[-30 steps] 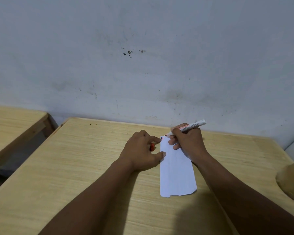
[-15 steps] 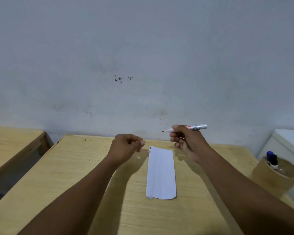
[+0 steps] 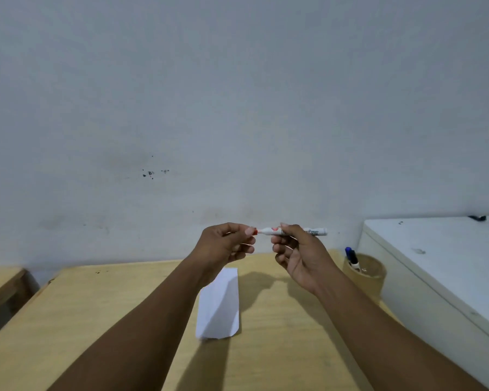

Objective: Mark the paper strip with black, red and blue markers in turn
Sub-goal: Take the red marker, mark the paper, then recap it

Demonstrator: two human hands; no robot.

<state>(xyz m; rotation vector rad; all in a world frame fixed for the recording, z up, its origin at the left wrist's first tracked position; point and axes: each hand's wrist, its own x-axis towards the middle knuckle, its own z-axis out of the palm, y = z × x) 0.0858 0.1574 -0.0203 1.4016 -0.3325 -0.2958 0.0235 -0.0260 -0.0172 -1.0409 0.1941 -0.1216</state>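
Observation:
My right hand point(image 3: 297, 251) holds the white-bodied red marker point(image 3: 314, 232) level in the air above the table, tip pointing left. My left hand point(image 3: 226, 244) pinches the red cap point(image 3: 255, 231) right at the marker's tip; the cap is mostly hidden by my fingers. The white paper strip point(image 3: 219, 306) lies flat on the wooden table point(image 3: 96, 320) below both hands, its far end covered by my left wrist. A blue marker point(image 3: 349, 253) stands in a brown cup point(image 3: 364, 275) at the right, with a dark-capped marker beside it.
A white cabinet top point(image 3: 441, 263) stands to the right of the table, close to the cup. A second wooden table point(image 3: 0, 280) sits at the far left across a gap. The grey wall rises directly behind.
My right hand lifted the red marker off the strip's far end. Both hands rose and came together, so the cap now meets the marker tip. The camera tilted up.

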